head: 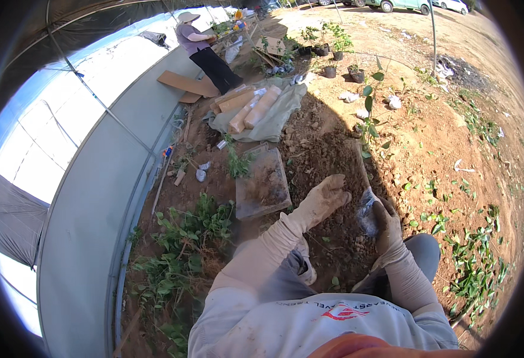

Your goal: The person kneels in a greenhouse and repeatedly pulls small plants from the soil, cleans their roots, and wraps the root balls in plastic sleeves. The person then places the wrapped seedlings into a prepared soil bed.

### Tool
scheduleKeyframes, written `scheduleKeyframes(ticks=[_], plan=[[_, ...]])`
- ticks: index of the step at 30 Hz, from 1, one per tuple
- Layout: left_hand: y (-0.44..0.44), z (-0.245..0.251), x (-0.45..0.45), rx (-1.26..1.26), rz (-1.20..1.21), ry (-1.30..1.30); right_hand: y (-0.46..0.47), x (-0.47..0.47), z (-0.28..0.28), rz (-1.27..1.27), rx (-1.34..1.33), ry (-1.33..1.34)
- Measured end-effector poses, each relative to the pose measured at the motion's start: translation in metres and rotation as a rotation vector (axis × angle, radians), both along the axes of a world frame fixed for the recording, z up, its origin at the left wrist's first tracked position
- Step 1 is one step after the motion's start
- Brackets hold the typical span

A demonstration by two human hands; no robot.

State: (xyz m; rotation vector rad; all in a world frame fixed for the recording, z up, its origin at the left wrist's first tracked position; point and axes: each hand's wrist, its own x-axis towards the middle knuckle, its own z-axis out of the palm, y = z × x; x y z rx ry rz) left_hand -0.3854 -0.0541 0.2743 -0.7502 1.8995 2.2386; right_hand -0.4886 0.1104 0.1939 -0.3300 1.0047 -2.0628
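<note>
My right hand [386,223], in a soiled glove, grips the plastic-wrapped root ball [366,215] of a young plant. Its pale stem [363,168] rises away from me to green leaves [369,104]. Left of it, my left hand [327,197] hovers in a dirty glove over loose brown soil [333,232], thumb and fingers apart with nothing between them. A shallow, soil-smeared tray or board [263,183] lies on the ground beyond my left wrist.
Leafy cuttings [190,250] are heaped left, beside a low grey wall panel [87,188]. Ahead, cardboard-wrapped bundles [256,109] lie on a sheet [288,105]. Another person [203,49] stands farther off. Potted plants [329,71] stand at the back; cut leaves [472,259] litter the right.
</note>
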Motion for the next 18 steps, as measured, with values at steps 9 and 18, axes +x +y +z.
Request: scheduleKeyframes(ticks=[9,18], plan=[[-0.034,-0.072,-0.110,0.769,0.302,0.284,-0.065,-0.082,0.000,0.184,0.037,0.022],[-0.250,-0.191,0.062,0.038,0.694,-0.375,-0.012,-0.269,-0.239,-0.645,0.915,-0.010]])
